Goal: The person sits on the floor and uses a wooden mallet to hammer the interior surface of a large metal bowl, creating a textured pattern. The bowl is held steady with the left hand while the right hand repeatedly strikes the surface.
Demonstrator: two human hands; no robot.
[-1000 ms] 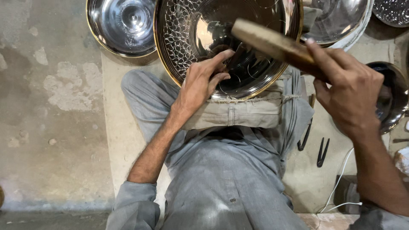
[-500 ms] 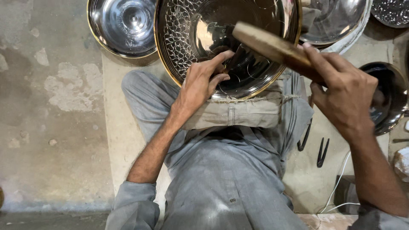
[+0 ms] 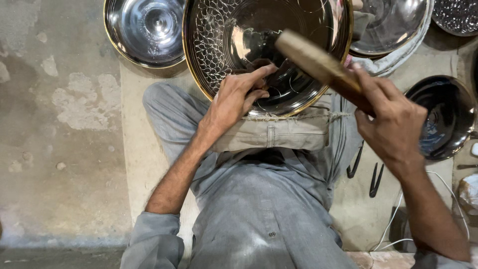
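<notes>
A: Where's the big tray [image 3: 234, 40] rn?

B: Propped in the lap, top edge out of frame, lower rim resting on a padded cloth roll [image 3: 271, 134] tied w/ string across the knees. Shiny metal, gold rim, a scale-like pattern down its left side.

A: Hands?

B: Left hand [image 3: 234, 99] lies on the tray's inner face near the bottom, fingers bent and pinched together w/ the thumb at one spot. Can't tell if there's a small tool in the pinch. Right hand [image 3: 391, 122] is clenched round the handle of a wooden mallet [image 3: 318, 65]; the head is angled up-left, over the tray, just above the left fingertips.

A: What's crowding it?

B: Upper left: a smaller steel bowl [image 3: 144, 30], rim just beside the tray's left edge. Upper right: another shiny dish [image 3: 393, 22] on a cloth, partly behind the tray. Far right: a dark bowl [image 3: 443, 117], right next to the right hand's knuckles. Top right corner, a bit of a patterned piece [image 3: 458, 15].

A: Floor stuff?

B: Two dark metal tools [image 3: 366, 172] lie on the mat below the right wrist, plus a white cable [image 3: 398, 219] curling near the forearm.

A: Open room?

B: Left side mostly: bare patchy concrete [image 3: 55, 124] beyond the mat edge. Right side is tight, the arm sits btwn the dark bowl and the lap.
</notes>
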